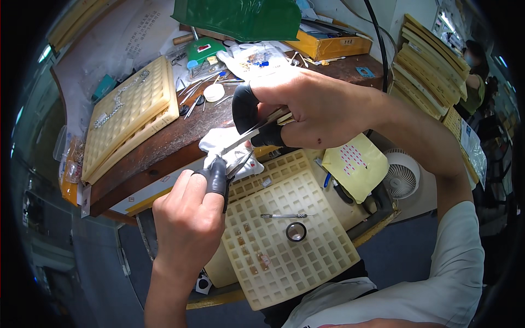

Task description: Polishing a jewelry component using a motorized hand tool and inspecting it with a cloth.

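Observation:
My right hand (314, 106), with black covers on its finger and thumb, is closed around a slim metal tool (240, 142); its exact kind does not show. The tool slants down left to the fingertips of my left hand (191, 210). Those fingers, also in black covers, pinch together on something too small to make out. A dark, thin tool tip (240, 165) shows beside them. Behind both hands lies a crumpled white cloth (221, 141). Below them, a cream grid tray (290, 262) holds a few small brownish pieces, a loupe (296, 232) and a pen-like tool (284, 216).
Another grid tray (128, 117) with a silvery chain stands at the left on the wooden bench (147, 147). Loose tools, a green scoop-like container (235, 19) and an orange box (333, 44) are behind. A yellow paper (355, 167) and white fan (402, 175) sit right.

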Tool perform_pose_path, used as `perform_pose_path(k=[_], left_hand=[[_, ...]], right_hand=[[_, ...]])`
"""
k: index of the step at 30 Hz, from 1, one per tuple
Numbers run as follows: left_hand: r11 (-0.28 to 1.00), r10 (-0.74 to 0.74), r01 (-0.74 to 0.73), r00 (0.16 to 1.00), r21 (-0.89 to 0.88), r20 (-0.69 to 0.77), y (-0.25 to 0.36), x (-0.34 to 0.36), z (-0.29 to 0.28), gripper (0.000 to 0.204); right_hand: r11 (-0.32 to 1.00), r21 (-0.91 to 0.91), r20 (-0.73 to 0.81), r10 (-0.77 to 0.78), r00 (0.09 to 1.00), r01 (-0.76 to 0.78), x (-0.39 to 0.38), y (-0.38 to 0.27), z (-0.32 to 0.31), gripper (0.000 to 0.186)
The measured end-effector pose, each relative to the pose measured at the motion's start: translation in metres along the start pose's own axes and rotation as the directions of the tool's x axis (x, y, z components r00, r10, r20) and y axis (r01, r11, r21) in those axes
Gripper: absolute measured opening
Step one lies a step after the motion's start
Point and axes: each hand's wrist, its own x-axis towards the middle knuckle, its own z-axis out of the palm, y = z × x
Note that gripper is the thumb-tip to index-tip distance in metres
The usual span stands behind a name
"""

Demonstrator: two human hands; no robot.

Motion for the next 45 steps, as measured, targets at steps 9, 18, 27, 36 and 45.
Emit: perform_pose_path(k=[9,18,27,36,45], left_hand=[[1.000,-0.002,0.002,1.000,0.002,0.004,0.0001,-0.0003,-0.0004,0.010],[1.000,-0.006,0.006,1.000,0.000,0.008,-0.0001,-0.0007,-0.0002,0.012],[1.000,-0.002,0.002,1.000,-0.006,-0.001,-0.0012,-0.0017,0.0019,0.011],[1.000,0.013,-0.013,1.000,0.006,-0.011,-0.0006,-0.0003,0.0004,0.011],[1.000,0.007,-0.006,1.000,0.011,-0.023,-0.0009,-0.0008,0.0023,0.016]], right_hand=[[0.999,0.027,0.005,0.020,1.000,-0.020,-0.0002,0.0030,0.0019,0.024],[0.999,0.019,0.014,0.031,0.999,-0.032,0.0003,0.0029,0.0001,0.023],[0.999,0.032,0.016,0.030,0.999,-0.031,0.0011,0.0006,-0.0002,0.023],[0.999,0.021,0.022,0.031,0.999,-0.031,0.0030,-0.0042,-0.0017,0.021],[0.999,-0.006,0.023,0.053,0.998,-0.053,0.0029,-0.0026,-0.0004,0.022]])
